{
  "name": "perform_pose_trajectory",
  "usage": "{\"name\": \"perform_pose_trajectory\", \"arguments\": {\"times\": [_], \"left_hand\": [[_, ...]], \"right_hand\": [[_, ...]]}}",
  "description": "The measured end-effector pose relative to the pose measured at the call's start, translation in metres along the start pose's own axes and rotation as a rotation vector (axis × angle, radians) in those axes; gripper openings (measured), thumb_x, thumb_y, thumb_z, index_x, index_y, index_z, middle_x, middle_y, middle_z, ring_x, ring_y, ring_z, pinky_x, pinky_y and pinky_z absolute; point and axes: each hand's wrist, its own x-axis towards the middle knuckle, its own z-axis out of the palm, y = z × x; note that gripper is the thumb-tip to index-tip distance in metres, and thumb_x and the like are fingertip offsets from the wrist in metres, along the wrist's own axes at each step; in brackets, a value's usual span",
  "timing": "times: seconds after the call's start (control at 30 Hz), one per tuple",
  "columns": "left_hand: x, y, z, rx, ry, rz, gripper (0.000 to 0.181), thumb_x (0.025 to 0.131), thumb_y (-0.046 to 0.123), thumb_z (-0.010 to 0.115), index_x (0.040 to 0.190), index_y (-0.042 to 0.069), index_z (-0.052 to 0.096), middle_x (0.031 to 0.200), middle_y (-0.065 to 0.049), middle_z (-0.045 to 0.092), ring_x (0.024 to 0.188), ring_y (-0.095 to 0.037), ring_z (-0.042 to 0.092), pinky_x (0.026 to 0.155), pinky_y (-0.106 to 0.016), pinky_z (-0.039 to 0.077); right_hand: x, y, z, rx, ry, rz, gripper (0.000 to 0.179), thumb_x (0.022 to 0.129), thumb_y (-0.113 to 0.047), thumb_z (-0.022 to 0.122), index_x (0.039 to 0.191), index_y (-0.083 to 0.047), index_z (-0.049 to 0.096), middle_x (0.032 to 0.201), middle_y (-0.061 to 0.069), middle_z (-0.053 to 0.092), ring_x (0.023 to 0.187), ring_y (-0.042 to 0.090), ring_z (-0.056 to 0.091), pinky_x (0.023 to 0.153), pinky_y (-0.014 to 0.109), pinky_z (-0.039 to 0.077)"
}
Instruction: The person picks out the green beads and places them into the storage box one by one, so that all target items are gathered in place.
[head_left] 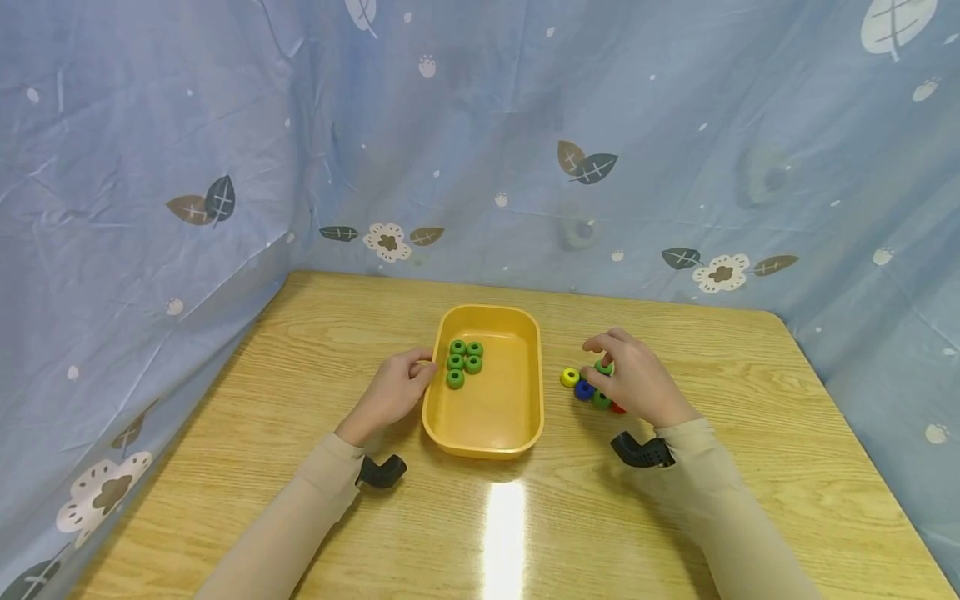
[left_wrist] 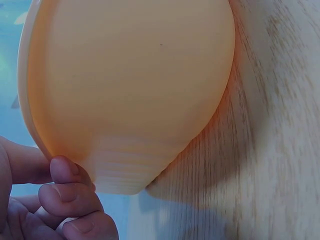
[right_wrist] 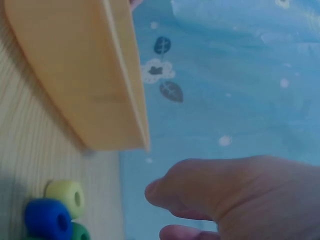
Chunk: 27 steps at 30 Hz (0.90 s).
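Note:
My left hand (head_left: 392, 387) holds the left rim of a yellow-orange plastic tray (head_left: 506, 396). Close up in the left wrist view, the thumb and fingers (left_wrist: 75, 200) pinch the tray's edge. Several green ring-shaped beads (head_left: 455, 362) sit inside, grouped toward the tray's upper left. Right of the tray, my right hand (head_left: 636, 379) hovers over a cluster of similar beads, its fingers bent and apart. That cluster has a yellow bead (head_left: 570, 377), a blue bead (head_left: 584, 390), green beads (head_left: 602, 399) and a red bead (head_left: 618, 408), partly covered by the hand. Nothing shows between the right fingers in the right wrist view.
Both hands work over a wooden table (head_left: 757, 400), with a bright reflection near its front. A blue patterned cloth (head_left: 487, 108) hangs behind and at the sides. Black curved mounts (head_left: 641, 451) stick out at both wrists.

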Motion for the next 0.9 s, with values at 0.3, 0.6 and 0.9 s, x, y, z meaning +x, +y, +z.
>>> {"name": "perform_pose_trajectory", "arguments": {"times": [0.3, 0.6, 0.9], "left_hand": [[0.001, 0.000, 0.000, -0.008, 0.005, -0.013, 0.039, 0.109, 0.018, 0.053, 0.142, -0.002, 0.060, 0.113, -0.019, 0.077, 0.076, -0.015, 0.061, 0.064, -0.027, 0.045], [0.001, -0.002, 0.001, -0.010, 0.005, -0.018, 0.040, 0.109, 0.019, 0.053, 0.142, -0.002, 0.059, 0.116, -0.019, 0.076, 0.088, -0.019, 0.068, 0.073, -0.029, 0.050], [0.001, 0.000, 0.000, 0.002, -0.002, -0.016, 0.041, 0.109, 0.019, 0.052, 0.143, -0.003, 0.058, 0.115, -0.018, 0.077, 0.084, -0.017, 0.066, 0.071, -0.028, 0.049]], "right_hand": [[0.003, 0.019, 0.013, -0.028, -0.011, 0.003, 0.029, 0.094, -0.007, 0.075, 0.121, 0.002, 0.071, 0.110, 0.020, 0.066, 0.090, 0.032, 0.067, 0.075, 0.045, 0.058], [0.004, 0.028, 0.025, -0.083, -0.023, 0.005, 0.032, 0.090, -0.004, 0.076, 0.121, 0.002, 0.071, 0.113, 0.019, 0.066, 0.094, 0.033, 0.067, 0.079, 0.048, 0.059], [0.004, 0.034, 0.031, -0.115, -0.020, -0.007, 0.032, 0.088, -0.002, 0.078, 0.120, 0.000, 0.072, 0.112, 0.017, 0.066, 0.093, 0.031, 0.063, 0.076, 0.048, 0.056]]}}
